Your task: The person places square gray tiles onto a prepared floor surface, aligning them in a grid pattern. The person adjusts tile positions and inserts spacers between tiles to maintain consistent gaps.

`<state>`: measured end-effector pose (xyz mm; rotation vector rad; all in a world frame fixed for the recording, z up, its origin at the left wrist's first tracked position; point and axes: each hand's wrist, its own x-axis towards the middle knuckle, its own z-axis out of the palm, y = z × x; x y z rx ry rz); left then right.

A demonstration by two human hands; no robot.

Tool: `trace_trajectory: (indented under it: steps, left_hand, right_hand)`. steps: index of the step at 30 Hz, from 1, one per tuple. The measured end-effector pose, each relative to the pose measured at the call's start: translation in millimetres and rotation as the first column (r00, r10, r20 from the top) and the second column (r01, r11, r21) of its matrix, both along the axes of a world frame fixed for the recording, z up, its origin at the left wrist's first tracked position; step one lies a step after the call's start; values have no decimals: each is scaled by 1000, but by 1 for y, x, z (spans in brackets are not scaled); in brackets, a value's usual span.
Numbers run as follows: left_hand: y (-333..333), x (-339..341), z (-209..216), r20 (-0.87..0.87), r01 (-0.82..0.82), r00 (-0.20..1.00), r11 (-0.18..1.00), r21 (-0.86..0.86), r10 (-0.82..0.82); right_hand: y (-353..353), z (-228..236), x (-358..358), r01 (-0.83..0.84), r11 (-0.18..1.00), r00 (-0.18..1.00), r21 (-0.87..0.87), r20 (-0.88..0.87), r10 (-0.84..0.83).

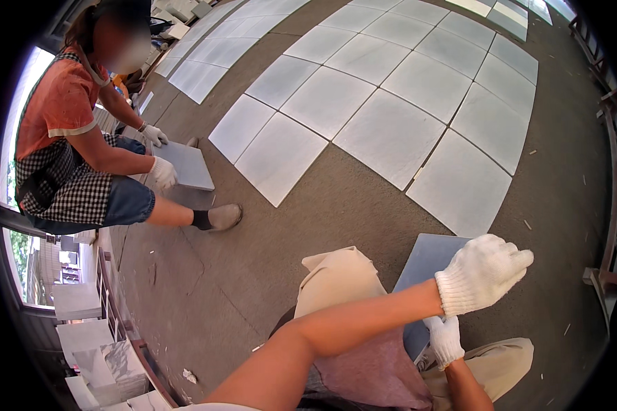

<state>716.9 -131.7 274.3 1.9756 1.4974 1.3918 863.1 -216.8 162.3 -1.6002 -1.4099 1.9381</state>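
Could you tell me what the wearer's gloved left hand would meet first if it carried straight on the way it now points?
The left hand points right and slightly up, past the grey tile. That line looks free; only bare mortar floor lies beyond, though depth is unclear.

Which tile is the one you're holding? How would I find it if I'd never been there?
Start at the big patch of pale tiles laid in rows on the brown floor. Come down past their near edge to my knees, where my two white-gloved hands, left hand and right hand, meet. The grey tile there is darker and lies apart, by itself.
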Motion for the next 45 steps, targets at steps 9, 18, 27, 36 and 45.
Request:
trace_trajectory:
  steps: [9, 18, 27, 36, 45]
  left_hand:
    - [2, 0, -10, -40, -2, 999, 1000, 7, 2]
    - [5, -1, -8, -178, 57, 981, 988, -140, -82]
    - [-2, -19, -29, -279, 80, 940, 921, -381, -197]
    - [-7, -56, -27, -346, -23, 893, 738, -674, -288]
    - [6, -109, -116, -318, -258, 945, 418, -871, -79]
  right_hand:
    - [5, 0, -1, -21, 998, 1000, -60, -7, 21]
    - [19, 23, -1, -215, 966, 973, 143, 117, 199]
    - [19, 21, 12, -127, 992, 979, -2, 158, 126]
    - [26, 36, 16, 152, 976, 987, -159, -34, -159]
    - [43, 50, 23, 346, 935, 920, -77, -168, -355]
